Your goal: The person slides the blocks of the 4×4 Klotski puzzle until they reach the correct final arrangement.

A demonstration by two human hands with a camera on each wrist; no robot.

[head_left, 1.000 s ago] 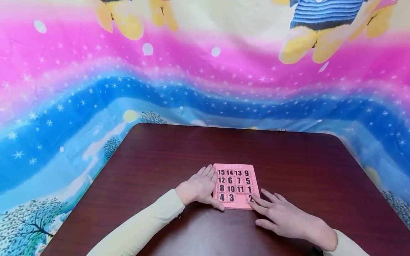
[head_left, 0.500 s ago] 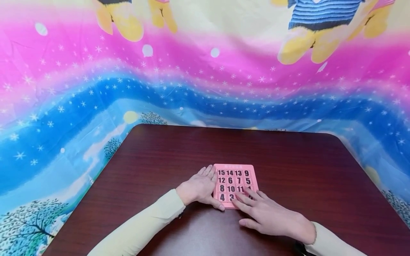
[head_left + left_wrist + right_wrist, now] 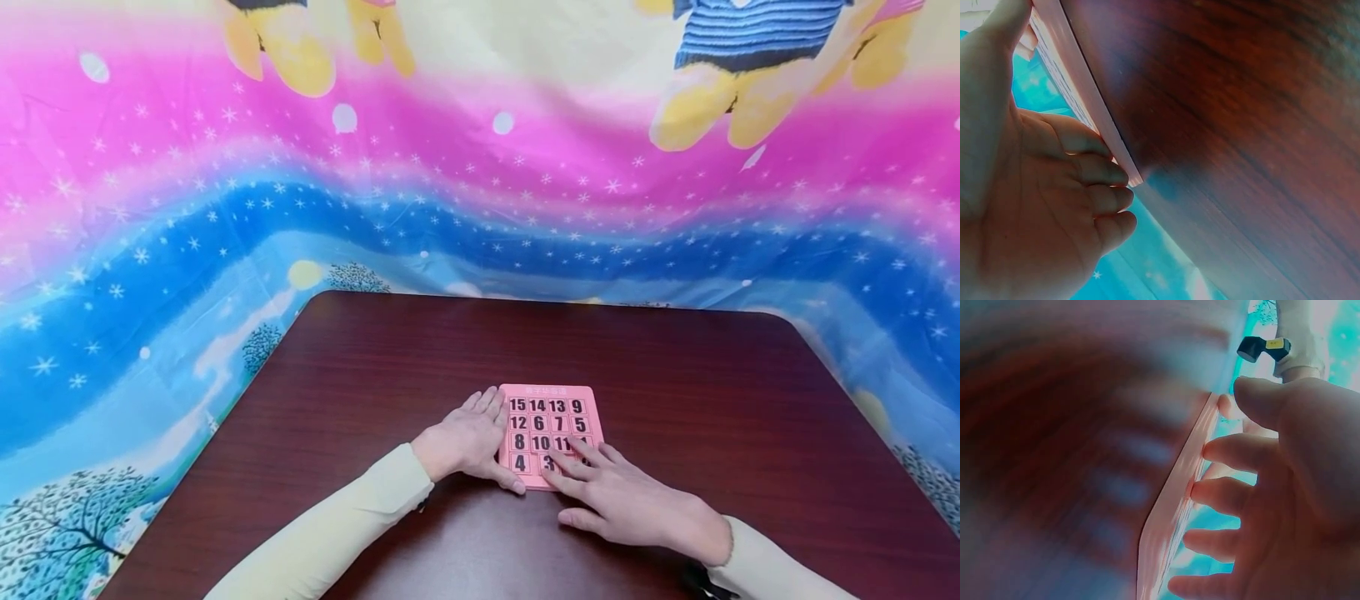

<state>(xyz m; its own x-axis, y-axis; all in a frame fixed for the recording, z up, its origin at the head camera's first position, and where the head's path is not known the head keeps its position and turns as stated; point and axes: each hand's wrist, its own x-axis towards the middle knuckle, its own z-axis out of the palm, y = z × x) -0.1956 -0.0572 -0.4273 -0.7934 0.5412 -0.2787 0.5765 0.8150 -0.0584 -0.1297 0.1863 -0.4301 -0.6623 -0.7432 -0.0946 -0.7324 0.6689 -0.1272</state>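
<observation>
A pink number sliding puzzle [image 3: 546, 391] lies flat on the table, its black-numbered tiles in rows. My left hand [image 3: 463, 442] lies along its left edge, fingers extended and thumb at the near left corner. In the left wrist view, the fingertips meet the thin side of the puzzle [image 3: 1088, 94]. My right hand [image 3: 630, 504] reaches in from the right with spread, nearly straight fingers. Its index fingertip is at the 3 tile [image 3: 549, 463], which sits right of the 4 tile [image 3: 520, 463] with a gap between them. The fingers cover the lower right tiles.
The dark brown wooden table [image 3: 420, 350] has rounded far corners. Behind it hangs a pink and blue patterned cloth [image 3: 450, 183]. A black strapped device with a yellow label [image 3: 1265, 347] shows at the left sleeve in the right wrist view.
My right hand moved left over the lower right of the puzzle. The 2 tile became covered by its fingers. The 3 tile then slid slightly right, away from the 4. My left hand stayed put.
</observation>
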